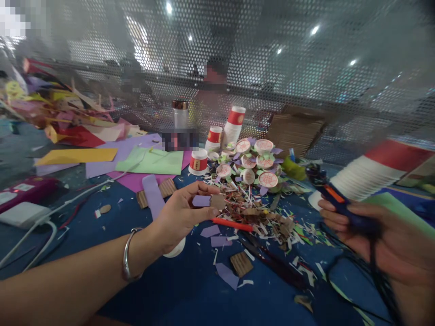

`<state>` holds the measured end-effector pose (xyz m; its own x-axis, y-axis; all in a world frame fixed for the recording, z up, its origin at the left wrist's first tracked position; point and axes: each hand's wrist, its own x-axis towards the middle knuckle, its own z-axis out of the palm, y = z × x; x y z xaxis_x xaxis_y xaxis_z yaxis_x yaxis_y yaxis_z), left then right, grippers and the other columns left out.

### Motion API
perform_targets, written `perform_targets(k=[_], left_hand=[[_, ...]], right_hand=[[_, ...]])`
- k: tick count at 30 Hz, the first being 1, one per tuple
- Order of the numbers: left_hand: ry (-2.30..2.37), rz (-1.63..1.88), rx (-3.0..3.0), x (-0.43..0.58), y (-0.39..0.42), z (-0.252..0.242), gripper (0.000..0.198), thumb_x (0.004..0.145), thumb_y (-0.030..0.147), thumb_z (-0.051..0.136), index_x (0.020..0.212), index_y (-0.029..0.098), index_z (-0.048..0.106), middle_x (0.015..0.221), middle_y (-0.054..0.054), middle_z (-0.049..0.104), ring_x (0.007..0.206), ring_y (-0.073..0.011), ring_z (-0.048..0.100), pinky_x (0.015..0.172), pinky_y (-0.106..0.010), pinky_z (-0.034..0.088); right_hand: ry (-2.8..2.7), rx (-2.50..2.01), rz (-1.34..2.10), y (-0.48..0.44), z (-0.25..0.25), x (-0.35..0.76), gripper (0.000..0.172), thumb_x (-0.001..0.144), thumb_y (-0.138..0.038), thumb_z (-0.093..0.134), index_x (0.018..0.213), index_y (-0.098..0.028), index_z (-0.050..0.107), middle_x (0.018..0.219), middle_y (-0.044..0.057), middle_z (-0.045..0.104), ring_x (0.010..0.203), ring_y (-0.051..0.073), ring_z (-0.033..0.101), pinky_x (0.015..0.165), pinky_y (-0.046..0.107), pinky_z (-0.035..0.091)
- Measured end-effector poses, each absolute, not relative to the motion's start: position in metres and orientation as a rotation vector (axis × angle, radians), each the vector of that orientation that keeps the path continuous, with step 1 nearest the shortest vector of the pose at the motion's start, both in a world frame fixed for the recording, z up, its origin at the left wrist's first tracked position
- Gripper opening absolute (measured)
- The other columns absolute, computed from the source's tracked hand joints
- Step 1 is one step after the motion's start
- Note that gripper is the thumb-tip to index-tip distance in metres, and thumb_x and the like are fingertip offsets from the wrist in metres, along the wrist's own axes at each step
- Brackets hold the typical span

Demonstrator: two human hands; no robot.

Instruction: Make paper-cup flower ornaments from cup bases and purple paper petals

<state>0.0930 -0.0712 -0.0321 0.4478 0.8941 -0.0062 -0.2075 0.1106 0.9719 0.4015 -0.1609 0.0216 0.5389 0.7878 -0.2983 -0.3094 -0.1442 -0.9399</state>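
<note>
Between the thumb and fingers of my left hand is a small brown cardboard piece, with a purple paper tab at its left side. My right hand, blurred, grips a dark blue glue gun with an orange trigger and a trailing black cord. Just under my left fingertips lies a red pen-like stick. Purple paper cutouts, a corrugated cardboard square and dark scissors lie nearer me. A white disc is partly hidden by my left wrist.
Behind the scraps sits a pile of small paper-cup turtles. Stacked red-and-white paper cups stand behind them; another stack leans at right. Coloured paper, white cables and a white adapter occupy the left.
</note>
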Motion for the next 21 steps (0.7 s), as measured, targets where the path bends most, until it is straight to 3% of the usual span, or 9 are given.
perform_targets(k=[7,11,14,16,19,21], left_hand=[[0.713,0.942,1.17,0.092,-0.07,-0.034,0.032,0.071,0.013,0.083,0.098,0.02,0.067,0.096,0.002,0.07,0.077,-0.0064,0.065,0.065,-0.015,0.049],[0.717,0.929,1.156,0.094,-0.07,-0.035,0.034,0.07,0.011,0.083,0.099,0.019,0.067,0.093,0.002,0.07,0.075,-0.0056,0.065,0.065,-0.014,0.048],[0.722,0.922,1.157,0.095,-0.071,-0.035,0.035,0.069,0.011,0.083,0.099,0.018,0.066,0.091,0.002,0.071,0.075,-0.006,0.064,0.068,-0.015,0.049],[0.729,0.922,1.159,0.096,-0.071,-0.033,0.034,0.069,0.011,0.082,0.098,0.018,0.066,0.092,0.002,0.07,0.076,-0.0066,0.064,0.07,-0.017,0.049],[0.735,0.928,1.17,0.095,-0.072,-0.031,0.034,0.069,0.012,0.082,0.099,0.018,0.066,0.096,0.001,0.069,0.077,-0.0083,0.064,0.072,-0.02,0.049],[0.737,0.929,1.193,0.095,-0.072,-0.03,0.033,0.07,0.013,0.081,0.1,0.018,0.067,0.096,0.001,0.069,0.077,-0.009,0.064,0.073,-0.022,0.049]], right_hand=[[-0.35,-1.108,1.184,-0.163,0.025,0.382,0.04,0.044,-0.014,0.082,0.081,-0.011,0.066,0.071,-0.004,0.041,0.049,0.001,0.038,0.038,0.008,0.046],[-0.459,-1.124,1.17,-0.164,0.024,0.375,0.037,0.045,-0.017,0.087,0.074,-0.014,0.064,0.064,-0.007,0.033,0.047,0.002,0.032,0.036,0.012,0.044],[-0.577,-1.179,1.173,-0.166,0.022,0.371,0.035,0.046,-0.024,0.09,0.069,-0.015,0.064,0.061,-0.006,0.037,0.046,0.003,0.032,0.035,0.014,0.04],[-0.715,-1.22,1.183,-0.168,0.018,0.368,0.033,0.052,-0.032,0.09,0.069,-0.017,0.065,0.059,-0.004,0.04,0.046,0.005,0.035,0.037,0.015,0.041],[-0.986,-1.387,1.213,-0.172,0.01,0.363,0.03,0.072,-0.044,0.081,0.068,-0.019,0.064,0.056,-0.002,0.047,0.045,0.007,0.038,0.038,0.015,0.036],[-1.168,-1.548,1.105,-0.174,0.003,0.359,0.039,0.08,-0.05,0.073,0.06,-0.019,0.06,0.055,0.0,0.051,0.044,0.009,0.041,0.036,0.017,0.035]])
